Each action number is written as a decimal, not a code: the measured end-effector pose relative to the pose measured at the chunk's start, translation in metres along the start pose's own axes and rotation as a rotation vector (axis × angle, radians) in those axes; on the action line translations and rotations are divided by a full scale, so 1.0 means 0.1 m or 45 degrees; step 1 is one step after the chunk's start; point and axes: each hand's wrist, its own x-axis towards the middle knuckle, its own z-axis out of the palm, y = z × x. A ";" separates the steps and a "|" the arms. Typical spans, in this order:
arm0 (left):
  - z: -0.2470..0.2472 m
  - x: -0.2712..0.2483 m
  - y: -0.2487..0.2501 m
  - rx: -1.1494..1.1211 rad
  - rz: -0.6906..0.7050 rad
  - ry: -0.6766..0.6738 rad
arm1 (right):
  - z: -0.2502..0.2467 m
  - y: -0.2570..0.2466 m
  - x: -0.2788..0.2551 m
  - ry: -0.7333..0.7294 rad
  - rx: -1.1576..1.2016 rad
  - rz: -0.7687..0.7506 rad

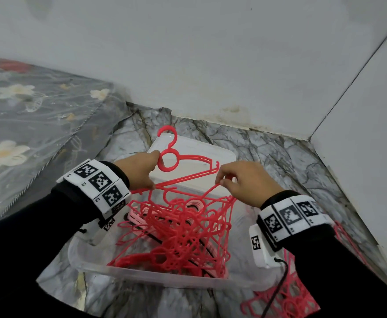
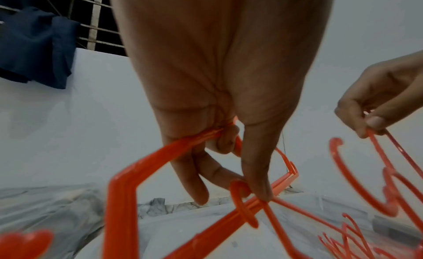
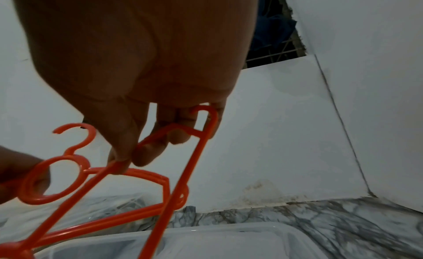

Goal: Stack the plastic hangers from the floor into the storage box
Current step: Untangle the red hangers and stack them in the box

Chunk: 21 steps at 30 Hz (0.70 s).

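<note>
Left hand (image 1: 139, 171) clamped on hanger (image 1: 183, 166), right hand (image 1: 240, 182) pinching second hanger (image 1: 207, 191), both above box (image 1: 146, 275). Free each from tangled pile (image 1: 176, 237) slowly; lay flat, hooks aligned. More hangers (image 1: 286, 299) wait on floor.

One clear storage box (image 1: 91, 269) sits at lower centre, one lid (image 1: 211, 154) above it; two hands, left hand (image 1: 139, 171) and right hand (image 1: 243, 182), each hold one hanger; tangled hangers (image 1: 178, 235) too many to count
</note>
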 end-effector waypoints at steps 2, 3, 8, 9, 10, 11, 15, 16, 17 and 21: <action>0.00 0.00 -0.03 0.027 -0.022 -0.005 | -0.02 0.07 -0.02 -0.025 0.113 0.012; 0.00 0.00 -0.04 0.044 -0.027 -0.006 | -0.01 0.10 -0.02 -0.028 0.182 0.018; 0.04 0.03 -0.05 0.070 -0.066 0.012 | 0.02 0.14 -0.07 0.008 0.455 0.053; 0.03 0.04 -0.04 0.032 -0.062 0.026 | 0.02 0.14 -0.07 -0.004 0.472 0.060; 0.03 0.05 -0.03 0.004 -0.050 0.049 | 0.03 0.14 -0.08 -0.021 0.469 0.069; 0.03 0.06 -0.02 -0.007 -0.034 0.078 | 0.04 0.13 -0.07 -0.043 0.444 0.080; 0.03 0.07 0.06 -0.067 0.054 0.177 | 0.08 0.09 -0.06 -0.087 0.325 0.076; 0.03 0.05 0.09 -0.121 0.084 0.163 | 0.08 0.09 -0.06 -0.067 0.356 0.077; 0.04 0.04 0.13 -0.185 0.118 0.131 | 0.07 0.09 -0.05 -0.033 0.415 0.084; 0.06 -0.04 0.26 -0.346 0.191 -0.053 | -0.02 0.15 -0.04 0.141 0.680 0.149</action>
